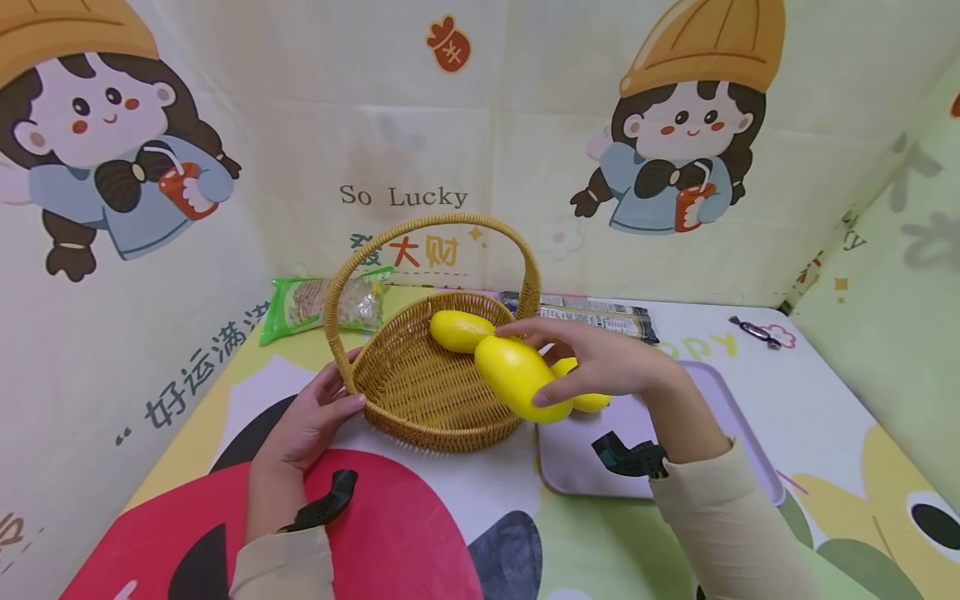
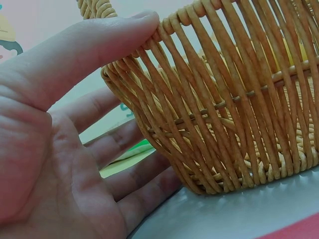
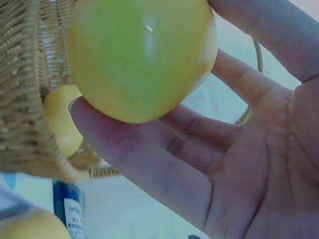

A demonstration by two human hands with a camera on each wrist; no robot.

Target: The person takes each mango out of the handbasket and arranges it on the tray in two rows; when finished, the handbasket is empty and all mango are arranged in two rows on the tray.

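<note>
A wicker basket (image 1: 435, 392) with a tall arched handle stands in the middle of the table. My left hand (image 1: 307, 421) grips its left side, the thumb (image 2: 134, 30) at the rim by the handle's foot and the fingers along the outer wall. Over the basket's right rim, my right hand (image 1: 600, 358) holds a smooth yellow mango (image 1: 513, 375) between thumb and fingers. Another yellow mango (image 1: 457, 331) lies inside the basket toward the back. Behind the right hand, more yellow fruit (image 1: 590, 402) shows on the lilac tray (image 1: 600, 486), partly hidden by the hand and the held mango.
Behind the basket on the left lies a green-edged clear food packet (image 1: 322, 304). A dark, flat long package (image 1: 600, 315) lies at the back, partly behind the basket handle. A small purple wrapped candy (image 1: 753, 332) sits at the back right. Printed cloth walls enclose the table.
</note>
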